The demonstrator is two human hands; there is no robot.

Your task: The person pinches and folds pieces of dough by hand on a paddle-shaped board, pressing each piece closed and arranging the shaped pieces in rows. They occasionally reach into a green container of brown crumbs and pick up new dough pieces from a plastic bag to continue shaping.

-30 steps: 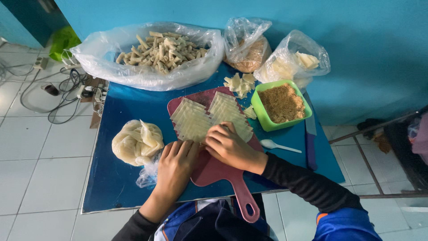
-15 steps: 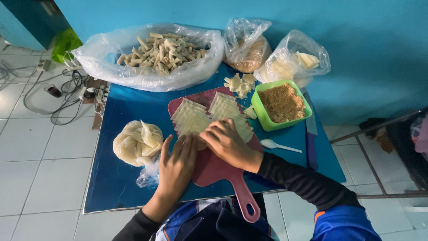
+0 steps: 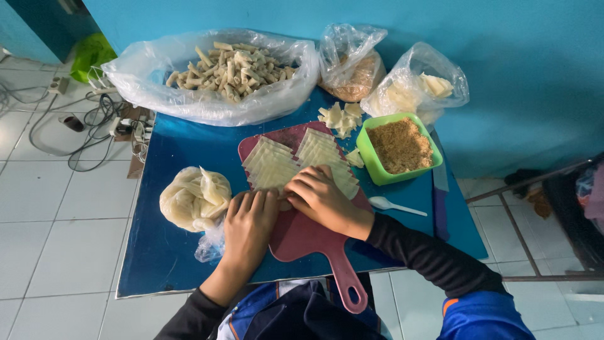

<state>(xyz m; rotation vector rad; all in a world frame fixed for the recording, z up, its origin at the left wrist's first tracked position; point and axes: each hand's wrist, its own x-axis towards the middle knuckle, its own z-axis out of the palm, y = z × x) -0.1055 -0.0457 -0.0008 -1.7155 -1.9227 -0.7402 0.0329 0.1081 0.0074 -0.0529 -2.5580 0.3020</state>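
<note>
Two hands have barely shifted over the last second: the left hand (image 3: 250,221) and right hand (image 3: 319,196) remain curled, fingers pressing a pale wrapper (image 3: 281,198) beneath them on the red cutting board (image 3: 302,236), wrapper stacks (image 3: 272,165) just beyond the fingertips.

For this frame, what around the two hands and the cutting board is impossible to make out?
- Head view: whatever lies under the fingertips of the left hand and right hand is covered by the hands themselves.
- Head view: the contents of the brown-filled plastic bag are blurred by crumpled film.
- Head view: the lower sheets in the stacks of pale wrappers on the red cutting board are hidden by the top ones.
</note>
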